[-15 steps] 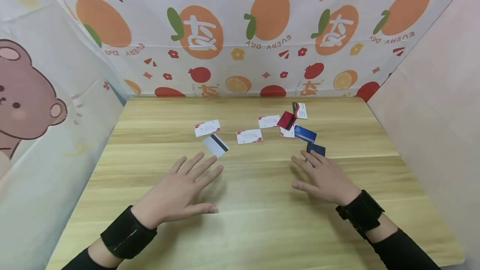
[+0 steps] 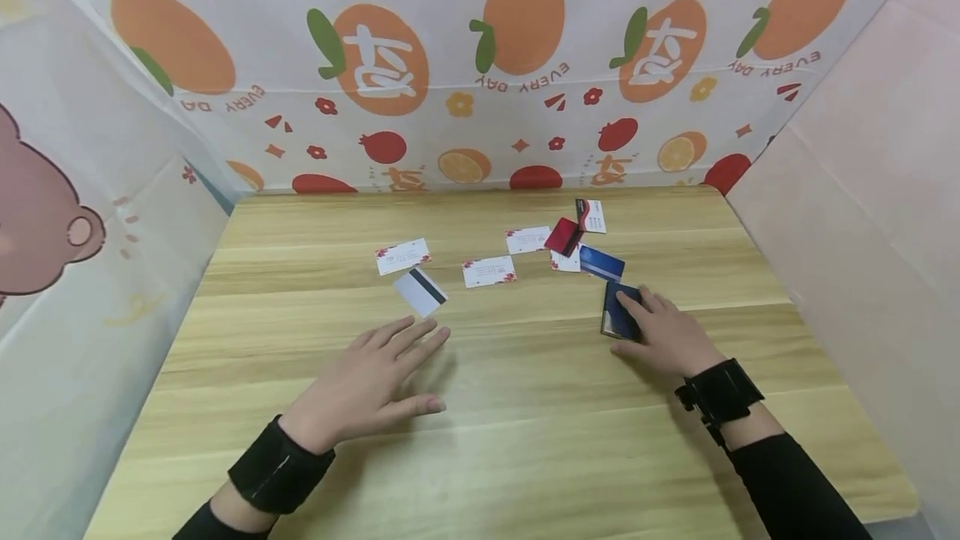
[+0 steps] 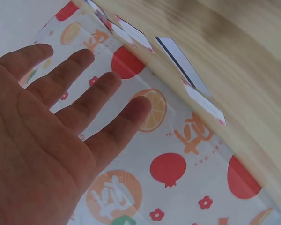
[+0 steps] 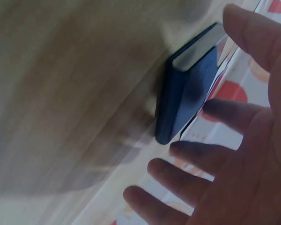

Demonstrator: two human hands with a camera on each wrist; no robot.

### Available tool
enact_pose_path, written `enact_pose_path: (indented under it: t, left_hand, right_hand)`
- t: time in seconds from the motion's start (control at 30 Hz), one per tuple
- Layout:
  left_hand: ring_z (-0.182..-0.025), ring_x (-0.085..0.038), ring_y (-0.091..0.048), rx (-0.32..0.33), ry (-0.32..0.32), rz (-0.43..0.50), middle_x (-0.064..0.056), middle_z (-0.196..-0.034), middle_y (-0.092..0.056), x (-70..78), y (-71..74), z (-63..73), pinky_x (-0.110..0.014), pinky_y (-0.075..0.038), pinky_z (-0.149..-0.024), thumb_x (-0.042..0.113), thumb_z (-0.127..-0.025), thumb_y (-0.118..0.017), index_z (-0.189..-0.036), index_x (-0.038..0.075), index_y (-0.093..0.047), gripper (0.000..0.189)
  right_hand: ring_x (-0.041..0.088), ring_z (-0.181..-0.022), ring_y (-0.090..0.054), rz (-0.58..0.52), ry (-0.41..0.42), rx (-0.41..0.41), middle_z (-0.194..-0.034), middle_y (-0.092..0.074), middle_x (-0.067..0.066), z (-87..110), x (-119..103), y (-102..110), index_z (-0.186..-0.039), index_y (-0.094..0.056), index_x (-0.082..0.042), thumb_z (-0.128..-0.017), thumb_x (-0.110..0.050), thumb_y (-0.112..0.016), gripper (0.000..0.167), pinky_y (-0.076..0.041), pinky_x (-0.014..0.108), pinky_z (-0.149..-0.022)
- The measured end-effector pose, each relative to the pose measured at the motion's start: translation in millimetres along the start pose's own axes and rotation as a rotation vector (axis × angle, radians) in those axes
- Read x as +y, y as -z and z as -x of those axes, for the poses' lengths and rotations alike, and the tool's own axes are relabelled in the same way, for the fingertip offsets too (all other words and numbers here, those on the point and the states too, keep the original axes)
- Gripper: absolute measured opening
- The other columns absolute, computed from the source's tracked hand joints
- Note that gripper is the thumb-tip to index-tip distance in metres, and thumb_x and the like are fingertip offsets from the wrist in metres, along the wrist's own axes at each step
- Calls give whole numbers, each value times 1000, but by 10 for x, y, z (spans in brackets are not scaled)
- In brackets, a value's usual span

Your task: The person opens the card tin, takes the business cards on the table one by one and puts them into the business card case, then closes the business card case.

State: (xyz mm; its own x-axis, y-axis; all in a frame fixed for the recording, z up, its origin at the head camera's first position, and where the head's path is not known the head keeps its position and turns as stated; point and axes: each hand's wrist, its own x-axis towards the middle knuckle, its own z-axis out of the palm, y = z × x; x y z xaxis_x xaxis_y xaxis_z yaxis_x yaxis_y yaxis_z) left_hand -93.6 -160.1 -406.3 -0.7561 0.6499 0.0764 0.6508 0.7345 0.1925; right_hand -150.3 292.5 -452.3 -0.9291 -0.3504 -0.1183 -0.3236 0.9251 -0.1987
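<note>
A small dark blue case like a card holder [image 2: 619, 312] lies on the table, with a pale edge visible in the right wrist view. My right hand [image 2: 675, 342] is beside and partly over it, fingers spread. Its index finger is at the case's top; whether it touches cannot be told. My left hand [image 2: 363, 386] hovers above the table at the left, fingers extended, holding nothing. Just beyond its fingertips lies a white card with a dark stripe [image 2: 420, 293]. Behind that is a white card with red flower corners [image 2: 402, 257].
Toward the back lie more flowered white cards [image 2: 489, 272], a red card [image 2: 564, 237], a blue card [image 2: 602, 263] and a white card with red and black [image 2: 592, 216]. Fruit-print cloth [image 2: 450, 127] hangs behind the wooden table [image 2: 495, 440].
My right hand has shifted slightly, baring more of the dark blue case, whose long side now shows. The head view has shifted a little; my left hand keeps much the same pose.
</note>
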Motion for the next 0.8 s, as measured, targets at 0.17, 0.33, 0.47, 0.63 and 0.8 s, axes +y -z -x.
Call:
enact_pose_path:
  t: [0.17, 0.33, 0.47, 0.63, 0.8]
  left_hand:
    - [-140, -32, -42, 45, -10, 67, -6, -153, -46, 28, -54, -75, -55, -38, -108, 72, -91, -48, -155, 23, -37, 81]
    - [-136, -30, -46, 81, -40, 125, -5, -150, -49, 56, -133, -182, -53, -41, -107, 69, -93, -50, -155, 24, -38, 78]
    - [-137, -26, -46, 69, -38, 160, -2, -149, -50, 67, -163, -272, -51, -40, -108, 70, -92, -49, -154, 24, -40, 78]
    - [-138, -23, -44, 17, -14, 220, 1, -150, -49, 116, -160, -382, -50, -40, -109, 71, -93, -45, -155, 27, -38, 77]
    - [-136, -18, -46, 31, -25, 269, 2, -149, -51, 159, -146, -528, -44, -41, -109, 69, -94, -46, -154, 25, -40, 74]
  right_hand:
    - [55, -136, -36, -85, -34, -49, -156, -27, 33, -144, 55, 20, -158, -29, -13, -85, -52, -74, 95, -41, 67, -99]
    - [47, -136, -39, -245, -104, -93, -157, -32, 27, -211, 110, 19, -159, -25, -14, -80, -44, -82, 102, -37, 64, -106]
    - [40, -128, -47, -296, -122, -72, -152, -41, 24, -226, 95, -5, -158, -28, -14, -76, -43, -86, 105, -40, 61, -104]
    - [43, -122, -49, -231, -136, -16, -150, -41, 26, -182, 28, -84, -157, -31, -16, -76, -49, -84, 103, -46, 61, -95]
    - [42, -114, -49, -186, -152, 33, -144, -46, 25, -185, -165, -130, -156, -34, -21, -73, -61, -81, 104, -49, 59, -86]
